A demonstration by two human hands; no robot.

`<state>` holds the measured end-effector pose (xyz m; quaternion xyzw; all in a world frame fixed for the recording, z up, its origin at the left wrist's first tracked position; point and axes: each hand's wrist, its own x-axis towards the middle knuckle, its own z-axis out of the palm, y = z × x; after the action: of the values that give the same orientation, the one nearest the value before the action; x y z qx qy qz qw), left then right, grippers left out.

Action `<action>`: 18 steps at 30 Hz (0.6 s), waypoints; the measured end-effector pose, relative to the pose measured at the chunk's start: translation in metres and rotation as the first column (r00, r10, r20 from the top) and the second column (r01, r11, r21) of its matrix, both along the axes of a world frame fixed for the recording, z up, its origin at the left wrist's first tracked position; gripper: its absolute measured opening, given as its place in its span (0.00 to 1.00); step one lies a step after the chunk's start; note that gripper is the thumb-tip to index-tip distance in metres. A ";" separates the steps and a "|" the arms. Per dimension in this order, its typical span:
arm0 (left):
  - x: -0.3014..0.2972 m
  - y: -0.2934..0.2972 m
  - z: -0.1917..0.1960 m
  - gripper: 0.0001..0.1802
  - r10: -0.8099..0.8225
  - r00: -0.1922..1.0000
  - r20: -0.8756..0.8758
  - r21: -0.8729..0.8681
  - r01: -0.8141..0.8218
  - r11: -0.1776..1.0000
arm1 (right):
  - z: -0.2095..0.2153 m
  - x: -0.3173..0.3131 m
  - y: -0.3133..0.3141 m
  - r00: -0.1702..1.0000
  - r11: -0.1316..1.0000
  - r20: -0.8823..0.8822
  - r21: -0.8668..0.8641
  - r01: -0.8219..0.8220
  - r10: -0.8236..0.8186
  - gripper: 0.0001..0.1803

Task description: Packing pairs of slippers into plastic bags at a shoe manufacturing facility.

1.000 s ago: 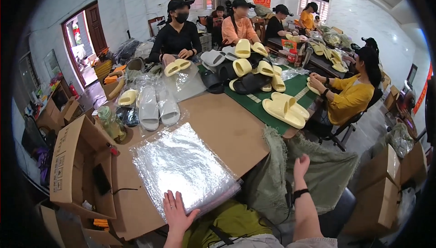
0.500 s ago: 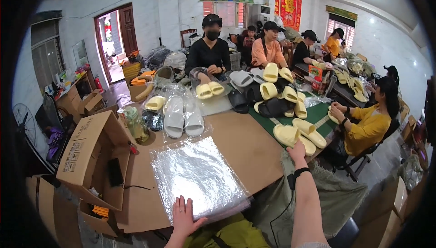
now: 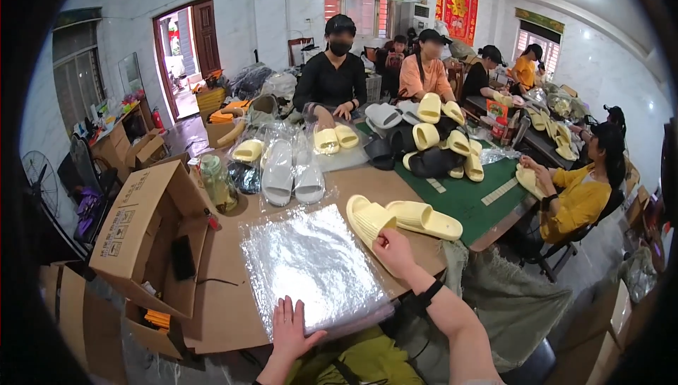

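Observation:
My left hand (image 3: 291, 330) lies flat with spread fingers on the near edge of a stack of clear plastic bags (image 3: 311, 261). Just right of the stack, my right hand (image 3: 395, 252) has its fingers closed on a pale yellow slipper (image 3: 369, 217). A second yellow slipper (image 3: 426, 220) lies beside it, toe to the left, on the brown tabletop (image 3: 222, 307). The fingertips of my right hand are partly hidden against the slipper.
Bagged grey slippers (image 3: 277, 173) lie beyond the stack. At left stands an open cardboard box (image 3: 131, 233) and a jar (image 3: 215, 184). Yellow, black and grey slippers are heaped by a green mat (image 3: 466, 205). A co-worker in black (image 3: 328, 81) handles bagged yellow slippers opposite.
My right hand has moved left with the yellow slipper pair, from the green mat onto the brown tabletop beside the bags. My left hand stays on the stack.

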<state>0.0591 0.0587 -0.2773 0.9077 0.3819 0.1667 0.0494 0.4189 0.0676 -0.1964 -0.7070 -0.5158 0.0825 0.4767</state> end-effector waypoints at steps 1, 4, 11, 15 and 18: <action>0.002 0.001 0.000 0.58 -0.001 1.000 0.004 -0.009 0.001 1.000 | 0.000 -0.001 0.000 1.000 1.000 -0.005 -0.006 -0.001 0.001 0.12; 0.004 0.003 -0.001 0.58 0.000 1.000 -0.010 -0.049 -0.001 0.999 | -0.011 0.002 0.000 0.986 0.996 0.161 -0.075 0.054 -0.042 0.11; 0.003 0.002 0.002 0.58 0.003 1.000 -0.010 -0.018 -0.004 1.000 | -0.034 0.039 -0.025 0.978 0.894 0.207 -0.441 0.080 0.014 0.20; 0.001 0.001 0.002 0.58 0.009 1.000 0.011 -0.023 -0.009 1.000 | -0.024 0.053 -0.027 0.979 0.905 0.198 -0.409 0.119 -0.040 0.33; 0.003 0.001 0.007 0.58 -0.005 1.000 0.004 -0.046 0.005 0.999 | 0.005 0.084 -0.011 0.959 0.853 0.277 -0.487 0.188 -0.053 0.36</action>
<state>0.0618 0.0596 -0.2704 0.9069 0.3834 0.1594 0.0714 0.5026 0.0567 -0.1912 -0.8433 -0.4867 0.0942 0.2075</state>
